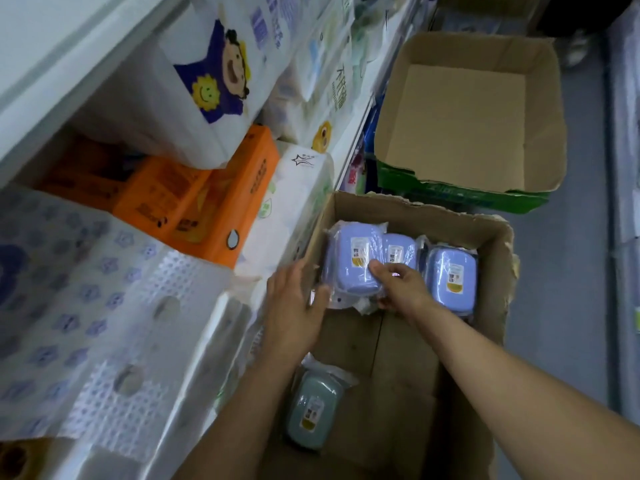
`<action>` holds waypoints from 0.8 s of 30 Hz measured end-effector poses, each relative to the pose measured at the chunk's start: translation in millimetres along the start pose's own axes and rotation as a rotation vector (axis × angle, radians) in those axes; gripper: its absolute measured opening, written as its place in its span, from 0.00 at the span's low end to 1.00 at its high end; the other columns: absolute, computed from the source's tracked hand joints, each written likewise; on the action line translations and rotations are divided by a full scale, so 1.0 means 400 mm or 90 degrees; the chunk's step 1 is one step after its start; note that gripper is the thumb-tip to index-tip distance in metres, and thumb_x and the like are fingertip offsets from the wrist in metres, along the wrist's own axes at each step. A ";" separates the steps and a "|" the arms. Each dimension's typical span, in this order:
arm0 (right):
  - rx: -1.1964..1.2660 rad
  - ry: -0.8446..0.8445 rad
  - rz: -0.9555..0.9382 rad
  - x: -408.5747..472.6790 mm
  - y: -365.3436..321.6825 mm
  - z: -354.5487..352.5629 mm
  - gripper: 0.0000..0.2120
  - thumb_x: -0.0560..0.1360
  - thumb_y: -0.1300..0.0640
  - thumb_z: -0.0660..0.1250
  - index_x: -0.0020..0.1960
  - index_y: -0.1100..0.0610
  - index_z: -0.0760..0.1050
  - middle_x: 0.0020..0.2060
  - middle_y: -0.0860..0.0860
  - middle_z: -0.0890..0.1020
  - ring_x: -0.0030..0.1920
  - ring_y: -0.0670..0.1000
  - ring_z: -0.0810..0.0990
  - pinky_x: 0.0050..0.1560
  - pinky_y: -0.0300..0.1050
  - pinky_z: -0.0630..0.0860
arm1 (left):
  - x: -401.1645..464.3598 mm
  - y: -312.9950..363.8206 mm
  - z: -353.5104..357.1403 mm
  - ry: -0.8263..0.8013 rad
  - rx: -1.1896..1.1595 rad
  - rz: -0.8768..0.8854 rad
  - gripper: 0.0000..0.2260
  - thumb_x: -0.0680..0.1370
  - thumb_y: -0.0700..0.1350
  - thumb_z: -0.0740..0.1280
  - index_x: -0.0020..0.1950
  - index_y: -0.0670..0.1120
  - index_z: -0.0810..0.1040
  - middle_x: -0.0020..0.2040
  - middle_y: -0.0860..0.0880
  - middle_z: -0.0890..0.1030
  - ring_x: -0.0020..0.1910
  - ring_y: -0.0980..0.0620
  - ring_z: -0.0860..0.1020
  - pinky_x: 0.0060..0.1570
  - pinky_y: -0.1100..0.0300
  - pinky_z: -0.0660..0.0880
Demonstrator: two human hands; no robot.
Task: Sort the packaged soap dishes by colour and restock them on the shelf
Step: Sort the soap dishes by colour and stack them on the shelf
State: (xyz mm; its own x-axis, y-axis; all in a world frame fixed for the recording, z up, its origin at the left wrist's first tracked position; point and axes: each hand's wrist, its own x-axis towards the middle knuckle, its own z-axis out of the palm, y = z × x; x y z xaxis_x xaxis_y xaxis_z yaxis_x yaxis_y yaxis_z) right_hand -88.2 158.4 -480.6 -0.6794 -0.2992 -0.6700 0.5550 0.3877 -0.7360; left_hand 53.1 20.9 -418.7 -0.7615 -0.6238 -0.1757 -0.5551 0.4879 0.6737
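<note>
An open cardboard box [491,244] on the floor holds packaged soap dishes. Three lilac-blue ones lie at its far end: a left one [349,261], a middle one [400,251] and a right one [450,275]. A single grey-green dish [313,412] lies at the near left of the box. My right hand [401,287] grips the near edge of the left lilac dish, fingers curled over its wrapper. My left hand [294,306] is flat against that dish's left side, with straight fingers at the box's left wall.
The shelf [349,147] on the left is packed with tissue packs, orange cartons [207,202] and a white patterned pack [86,306]. A second cardboard box [467,116] with a green base stands beyond the first one. Grey floor [571,289] runs along the right.
</note>
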 end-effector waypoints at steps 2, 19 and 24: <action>-0.028 0.022 0.007 0.032 -0.010 0.042 0.23 0.74 0.44 0.71 0.61 0.58 0.72 0.46 0.58 0.79 0.36 0.54 0.79 0.37 0.47 0.80 | -0.022 -0.040 -0.007 -0.028 0.138 0.050 0.28 0.80 0.52 0.64 0.78 0.48 0.60 0.78 0.48 0.60 0.77 0.48 0.56 0.73 0.55 0.56; -0.756 -0.088 -0.216 -0.286 -0.111 0.035 0.30 0.79 0.44 0.61 0.76 0.54 0.58 0.74 0.57 0.61 0.73 0.61 0.62 0.68 0.56 0.66 | -0.208 -0.044 -0.063 -0.145 0.203 -0.044 0.39 0.79 0.55 0.65 0.81 0.47 0.46 0.81 0.45 0.53 0.78 0.45 0.55 0.75 0.50 0.59; -0.853 -0.027 -0.465 -0.554 -0.073 0.004 0.30 0.78 0.41 0.60 0.75 0.51 0.60 0.71 0.53 0.66 0.69 0.57 0.67 0.65 0.54 0.68 | -0.450 0.010 -0.142 0.006 0.218 0.009 0.35 0.79 0.58 0.64 0.81 0.49 0.52 0.78 0.48 0.61 0.75 0.48 0.62 0.71 0.53 0.63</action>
State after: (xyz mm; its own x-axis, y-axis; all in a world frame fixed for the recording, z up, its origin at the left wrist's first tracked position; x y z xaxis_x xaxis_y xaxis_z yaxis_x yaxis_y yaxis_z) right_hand 46.8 211.9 -310.8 -0.5762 -0.7844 -0.2298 -0.7308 0.6203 -0.2849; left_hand 207.0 100.6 -343.7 -0.7672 -0.6211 -0.1602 -0.6264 0.6719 0.3951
